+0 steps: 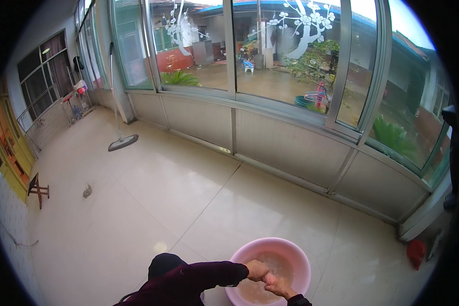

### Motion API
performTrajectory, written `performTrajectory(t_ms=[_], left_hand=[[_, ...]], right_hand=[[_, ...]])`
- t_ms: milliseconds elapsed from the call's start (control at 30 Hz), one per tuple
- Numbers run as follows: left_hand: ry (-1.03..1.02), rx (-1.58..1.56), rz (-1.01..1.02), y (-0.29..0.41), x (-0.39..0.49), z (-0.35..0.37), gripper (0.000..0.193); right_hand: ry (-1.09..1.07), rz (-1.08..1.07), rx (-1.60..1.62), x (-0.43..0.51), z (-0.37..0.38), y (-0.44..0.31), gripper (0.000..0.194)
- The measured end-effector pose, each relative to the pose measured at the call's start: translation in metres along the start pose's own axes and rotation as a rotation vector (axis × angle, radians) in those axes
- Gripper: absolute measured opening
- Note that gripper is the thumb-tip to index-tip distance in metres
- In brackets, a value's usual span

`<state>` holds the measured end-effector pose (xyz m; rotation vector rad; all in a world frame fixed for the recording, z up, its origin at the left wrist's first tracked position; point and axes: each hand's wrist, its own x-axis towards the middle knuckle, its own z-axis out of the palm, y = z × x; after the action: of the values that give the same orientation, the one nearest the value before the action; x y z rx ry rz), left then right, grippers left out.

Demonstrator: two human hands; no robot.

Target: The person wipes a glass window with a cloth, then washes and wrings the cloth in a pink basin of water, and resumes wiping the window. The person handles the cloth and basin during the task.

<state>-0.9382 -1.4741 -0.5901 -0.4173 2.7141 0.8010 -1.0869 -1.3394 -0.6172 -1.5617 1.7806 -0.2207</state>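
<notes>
Over a pink plastic basin (305, 264) on the tiled floor, my two hands are close together. A small wet pink cloth (269, 279) is bunched between them. My left hand (257, 270) comes in from the left in a dark maroon sleeve and grips one end of the cloth. My right hand (281, 287), with a dark cuff, is closed around the other end. Cloudy brownish water (252, 293) lies in the basin below. Fingers and water hide part of the cloth.
A long-handled mop (123, 142) leans by the window post. A small folding stool (40, 191) stands near the yellow door (12, 147). A crumpled grey rag (87, 191) lies on the floor. Glazed panels (287, 57) run along the far side; a red object (416, 254) sits at right.
</notes>
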Motion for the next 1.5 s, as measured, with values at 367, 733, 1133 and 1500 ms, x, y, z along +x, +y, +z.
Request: performTrajectory(t_ms=[367,733,1133,1500], left_hand=[[-0.104,-0.655,-0.341,0.019,-0.011,0.02,0.021],[-0.245,-1.524,-0.472,0.028,-0.028,0.016,0.024],[-0.573,-1.267,-0.451,-0.012,-0.024,0.055,0.02],[0.448,-0.107,0.145,-0.023,-0.019,0.012,0.077]], right_hand=[[0.494,-0.073,-0.286,-0.003,0.003,-0.009,0.026],[0.713,-0.334,-0.259,0.022,-0.004,-0.008,0.026],[0.367,-0.28,-0.249,-0.004,0.01,-0.025,0.042],[-0.033,0.084,0.5,0.008,-0.003,0.002,0.046]])
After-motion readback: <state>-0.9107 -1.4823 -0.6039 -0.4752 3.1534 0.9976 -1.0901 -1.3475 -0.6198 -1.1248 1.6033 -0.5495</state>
